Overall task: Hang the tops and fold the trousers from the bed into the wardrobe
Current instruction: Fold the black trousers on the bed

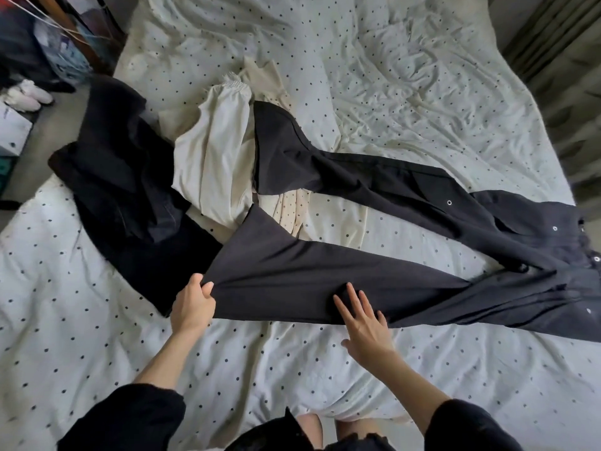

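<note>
My left hand [192,304] pinches the trousers [325,271] at the near leg's end. That leg runs long to the right. My right hand [366,323] lies flat and open on it.

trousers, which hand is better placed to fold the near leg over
Left. The left hand already pinches the near leg's hem on the dark trousers, while the right hand lies flat mid-leg.

Single head-worn wide-angle view, looking steeply down and forward over the bed [406,76], close above the fingers [353,296].
</note>
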The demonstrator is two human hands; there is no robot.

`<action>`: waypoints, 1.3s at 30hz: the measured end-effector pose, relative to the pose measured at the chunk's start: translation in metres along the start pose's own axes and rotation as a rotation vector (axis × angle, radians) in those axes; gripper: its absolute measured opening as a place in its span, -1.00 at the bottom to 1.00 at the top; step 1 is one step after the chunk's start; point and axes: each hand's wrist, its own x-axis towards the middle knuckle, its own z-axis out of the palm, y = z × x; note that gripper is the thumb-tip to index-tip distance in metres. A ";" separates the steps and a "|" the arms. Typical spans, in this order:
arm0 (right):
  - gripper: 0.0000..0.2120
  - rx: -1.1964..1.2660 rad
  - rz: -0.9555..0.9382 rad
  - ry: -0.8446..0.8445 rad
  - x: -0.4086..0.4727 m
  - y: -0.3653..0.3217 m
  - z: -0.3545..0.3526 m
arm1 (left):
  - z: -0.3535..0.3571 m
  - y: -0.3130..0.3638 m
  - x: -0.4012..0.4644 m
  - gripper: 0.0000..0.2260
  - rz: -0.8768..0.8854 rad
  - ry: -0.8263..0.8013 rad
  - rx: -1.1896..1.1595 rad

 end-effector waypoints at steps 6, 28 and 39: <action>-0.51 -0.107 -0.039 0.243 0.001 0.037 0.013 | 0.009 -0.014 0.008 -0.71 -0.126 -0.078 -0.067; -0.83 0.433 0.055 -0.063 0.009 0.085 -0.136 | -0.114 0.053 -0.028 -0.85 -0.234 -0.704 -0.926; -0.58 0.256 0.072 0.376 0.013 0.056 -0.036 | 0.019 0.039 0.014 -0.78 -0.251 -0.387 -0.529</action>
